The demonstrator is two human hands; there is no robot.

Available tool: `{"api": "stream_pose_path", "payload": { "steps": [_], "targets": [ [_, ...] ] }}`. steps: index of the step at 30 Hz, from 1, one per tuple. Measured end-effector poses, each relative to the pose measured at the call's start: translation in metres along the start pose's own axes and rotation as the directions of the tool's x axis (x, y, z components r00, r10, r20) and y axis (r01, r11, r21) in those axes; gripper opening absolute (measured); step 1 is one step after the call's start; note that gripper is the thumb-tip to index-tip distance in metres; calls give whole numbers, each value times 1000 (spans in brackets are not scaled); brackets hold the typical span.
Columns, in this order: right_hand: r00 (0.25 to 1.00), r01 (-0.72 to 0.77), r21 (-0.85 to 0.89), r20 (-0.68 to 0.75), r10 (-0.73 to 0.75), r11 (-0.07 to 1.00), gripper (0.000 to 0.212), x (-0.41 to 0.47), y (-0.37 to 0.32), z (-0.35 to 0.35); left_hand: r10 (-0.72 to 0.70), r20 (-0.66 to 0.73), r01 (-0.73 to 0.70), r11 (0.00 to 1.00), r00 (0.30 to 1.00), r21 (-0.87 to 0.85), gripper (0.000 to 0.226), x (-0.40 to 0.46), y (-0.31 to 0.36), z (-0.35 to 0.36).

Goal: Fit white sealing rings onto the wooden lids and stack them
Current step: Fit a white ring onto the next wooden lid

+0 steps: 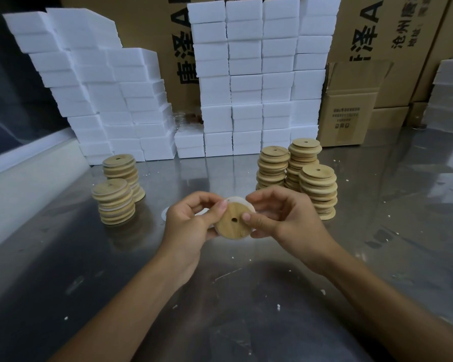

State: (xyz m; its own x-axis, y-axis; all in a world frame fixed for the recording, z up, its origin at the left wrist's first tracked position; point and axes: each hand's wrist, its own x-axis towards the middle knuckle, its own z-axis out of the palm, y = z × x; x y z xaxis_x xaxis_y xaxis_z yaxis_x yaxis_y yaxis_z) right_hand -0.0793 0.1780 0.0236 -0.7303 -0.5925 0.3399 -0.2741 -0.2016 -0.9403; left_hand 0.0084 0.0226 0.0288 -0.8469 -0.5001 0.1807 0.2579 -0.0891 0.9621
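Both hands' fingers pinch one wooden lid [232, 224]: left hand [191, 223] and right hand [285, 218], white sealing ring [239, 202] around its far edge.

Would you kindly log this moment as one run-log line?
step: fitting ring | left hand: holds wooden lid | right hand: pinches lid, white sealing ring at its rim | stacks: both sides

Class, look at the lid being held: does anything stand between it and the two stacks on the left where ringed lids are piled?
Nothing visible does. Both hands, left hand and right hand, hold the wooden lid above the steel table. The left stacks stand apart from it, with only bare table between.
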Motion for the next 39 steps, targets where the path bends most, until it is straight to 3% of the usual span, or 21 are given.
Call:
{"api": "stream_pose_path", "payload": {
  "steps": [3,9,21,24,28,32,35,39],
  "targets": [
    [999,48,-29,-1,-48,998,25,-1,1,3,-42,-1,42,998,999,-40,11,0,2,-1],
    [986,160,-149,-17,-165,976,24,-1,-2,3,93,1,-91,974,996,208,10,0,5,-3],
    [991,127,-252,-8,-133,959,18,0,-1,2,229,176,-283,862,957,421,15,8,2,-13],
    [988,131,-277,-46,-149,952,19,0,0,4,239,183,-296,851,954,434,7,8,3,-14],
    [983,131,-297,-83,-162,946,20,0,1,4,240,200,-308,824,950,476,14,8,0,-14],
    [978,146,-276,-106,-181,950,16,-1,1,1,158,131,-196,912,979,361,16,6,-3,-10],
    [967,189,-246,-122,-224,951,15,0,0,1,12,99,-26,989,995,148,9,5,-2,-8],
    [966,210,-110,-129,-223,972,11,0,-1,3,-84,114,92,993,990,-68,20,3,2,-9]
  ]
}}
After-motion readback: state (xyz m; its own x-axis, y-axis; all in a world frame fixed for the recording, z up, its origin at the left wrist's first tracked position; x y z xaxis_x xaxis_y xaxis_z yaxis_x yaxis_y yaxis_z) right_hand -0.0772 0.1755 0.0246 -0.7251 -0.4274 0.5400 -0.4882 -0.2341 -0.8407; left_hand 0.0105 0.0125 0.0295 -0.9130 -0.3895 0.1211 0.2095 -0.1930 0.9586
